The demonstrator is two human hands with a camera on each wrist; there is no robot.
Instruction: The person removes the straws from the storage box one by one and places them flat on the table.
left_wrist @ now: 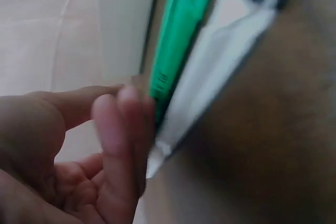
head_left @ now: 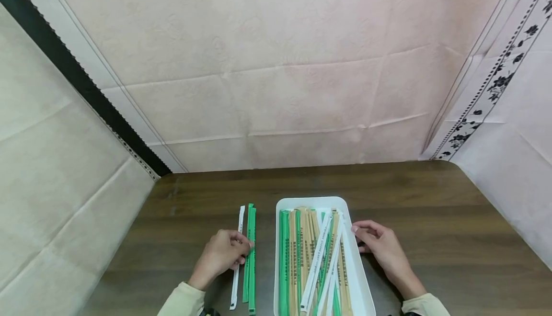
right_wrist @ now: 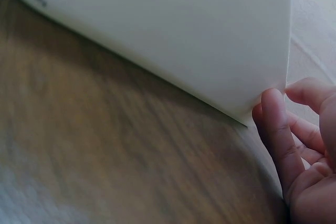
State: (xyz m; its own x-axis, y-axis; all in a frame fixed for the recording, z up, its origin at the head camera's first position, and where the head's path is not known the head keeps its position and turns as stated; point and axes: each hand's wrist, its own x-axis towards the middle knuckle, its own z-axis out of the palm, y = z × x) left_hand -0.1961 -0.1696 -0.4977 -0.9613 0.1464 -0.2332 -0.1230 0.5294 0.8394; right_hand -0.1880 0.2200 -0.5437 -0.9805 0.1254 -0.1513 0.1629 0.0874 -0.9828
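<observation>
In the head view, the left hand (head_left: 222, 253), fingers loosely bent and gripping nothing, is over two long, slim green printed strips (head_left: 252, 277) and one long white printed strip (head_left: 235, 287) at their 9 o'clock; whether it touches them I cannot tell. At its 3 o'clock, a white rectangular round-cornered tray (head_left: 361, 282) stands on the brown wood-grained table (head_left: 453, 220), holding green, tan and white strips (head_left: 304, 258). The right hand (head_left: 385, 249) pinches the tray's rim at 3 o'clock.
</observation>
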